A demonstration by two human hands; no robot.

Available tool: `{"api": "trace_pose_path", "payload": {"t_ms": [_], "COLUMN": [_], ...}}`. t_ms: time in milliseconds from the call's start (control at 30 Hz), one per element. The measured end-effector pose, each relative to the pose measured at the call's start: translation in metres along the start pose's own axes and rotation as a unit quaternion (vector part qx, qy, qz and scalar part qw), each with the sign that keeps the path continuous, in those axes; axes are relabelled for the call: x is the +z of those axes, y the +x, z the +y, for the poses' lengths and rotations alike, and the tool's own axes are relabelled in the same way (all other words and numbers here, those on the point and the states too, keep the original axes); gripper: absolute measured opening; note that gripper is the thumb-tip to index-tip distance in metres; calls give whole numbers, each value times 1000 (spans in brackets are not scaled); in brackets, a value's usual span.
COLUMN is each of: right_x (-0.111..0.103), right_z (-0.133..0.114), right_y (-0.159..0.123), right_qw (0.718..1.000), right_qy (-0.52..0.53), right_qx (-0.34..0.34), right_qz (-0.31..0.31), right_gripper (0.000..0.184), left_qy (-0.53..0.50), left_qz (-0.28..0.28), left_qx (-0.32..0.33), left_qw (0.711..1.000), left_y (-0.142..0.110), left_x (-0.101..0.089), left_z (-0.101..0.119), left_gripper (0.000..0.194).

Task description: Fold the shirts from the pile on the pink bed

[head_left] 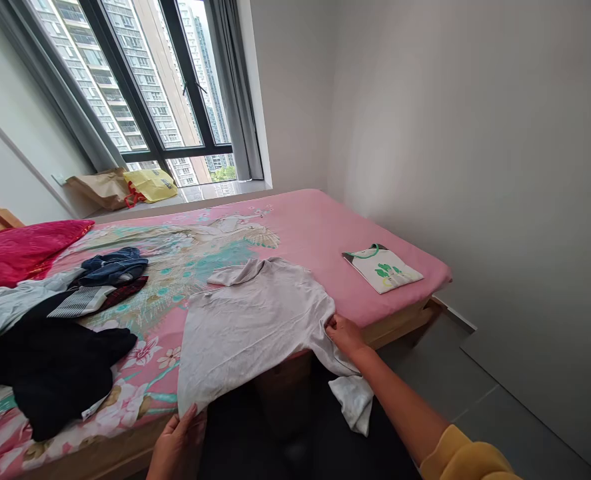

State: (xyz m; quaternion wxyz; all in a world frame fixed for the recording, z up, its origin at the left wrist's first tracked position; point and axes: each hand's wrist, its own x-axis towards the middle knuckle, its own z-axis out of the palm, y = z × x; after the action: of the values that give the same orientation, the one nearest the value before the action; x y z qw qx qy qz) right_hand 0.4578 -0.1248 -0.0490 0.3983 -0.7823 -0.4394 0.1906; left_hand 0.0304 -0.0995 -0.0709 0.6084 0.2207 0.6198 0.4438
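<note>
A pale grey long-sleeved shirt lies spread over the front edge of the bed. My left hand pinches its lower left corner at the bed's edge. Further right, my right hand grips the shirt near the shoulder and sleeve. Below that hand, the sleeve hangs down past the mattress, its end bunched. A folded white shirt with a green cactus print and green neckband rests on the pink sheet, beyond my right hand.
The bed has a pink floral sheet. At the left lie a black garment, blue denim, a white cloth and a magenta pillow. On the windowsill sit a brown paper bag and a yellow bag. A wall rises at right.
</note>
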Motion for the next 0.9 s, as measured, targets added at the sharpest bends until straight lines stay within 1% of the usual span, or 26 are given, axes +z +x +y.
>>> {"api": "trace_pose_path", "payload": {"t_ms": [100,200,300,367,433,500,567,600,633,700,800,900], "right_x": [-6,-14,-15,-10,-4,1,3,2,0,-6,-12,-9], "right_z": [12,34,49,49,44,38,34,34,35,38,44,45], "right_y": [0,-7,-17,-23,-26,-29,-33,-36,-39,-46,-56,-60], "right_qw": [998,992,986,983,976,956,921,904,893,880,860,843], "right_qy": [27,58,97,125,165,242,333,367,390,424,466,483], "right_qx": [22,65,100,110,125,161,202,213,212,200,200,232], "right_qz": [45,86,89,83,69,31,-27,-53,-69,-78,-61,-38], "right_gripper": [14,22,27,32,37,39,38,38,37,35,30,24], "left_qy": [-3,-1,-11,-27,-49,-81,-112,-124,-132,-136,-124,-104], "left_qz": [-10,-14,-9,-5,-5,-2,7,9,4,-26,-70,-67], "left_qx": [2,0,1,4,10,14,9,3,-2,-10,-5,-12], "left_qw": [1000,1000,1000,1000,999,997,994,992,991,990,990,992], "left_y": [7,13,14,11,6,0,-5,-7,-10,-14,-18,-21], "left_x": [-7,-15,-15,-12,-7,-2,2,3,4,4,-1,-7], "left_z": [-3,-5,-4,-1,2,5,6,7,7,8,9,9], "left_gripper": [25,24,25,26,27,27,27,25,23,20,22,25]}}
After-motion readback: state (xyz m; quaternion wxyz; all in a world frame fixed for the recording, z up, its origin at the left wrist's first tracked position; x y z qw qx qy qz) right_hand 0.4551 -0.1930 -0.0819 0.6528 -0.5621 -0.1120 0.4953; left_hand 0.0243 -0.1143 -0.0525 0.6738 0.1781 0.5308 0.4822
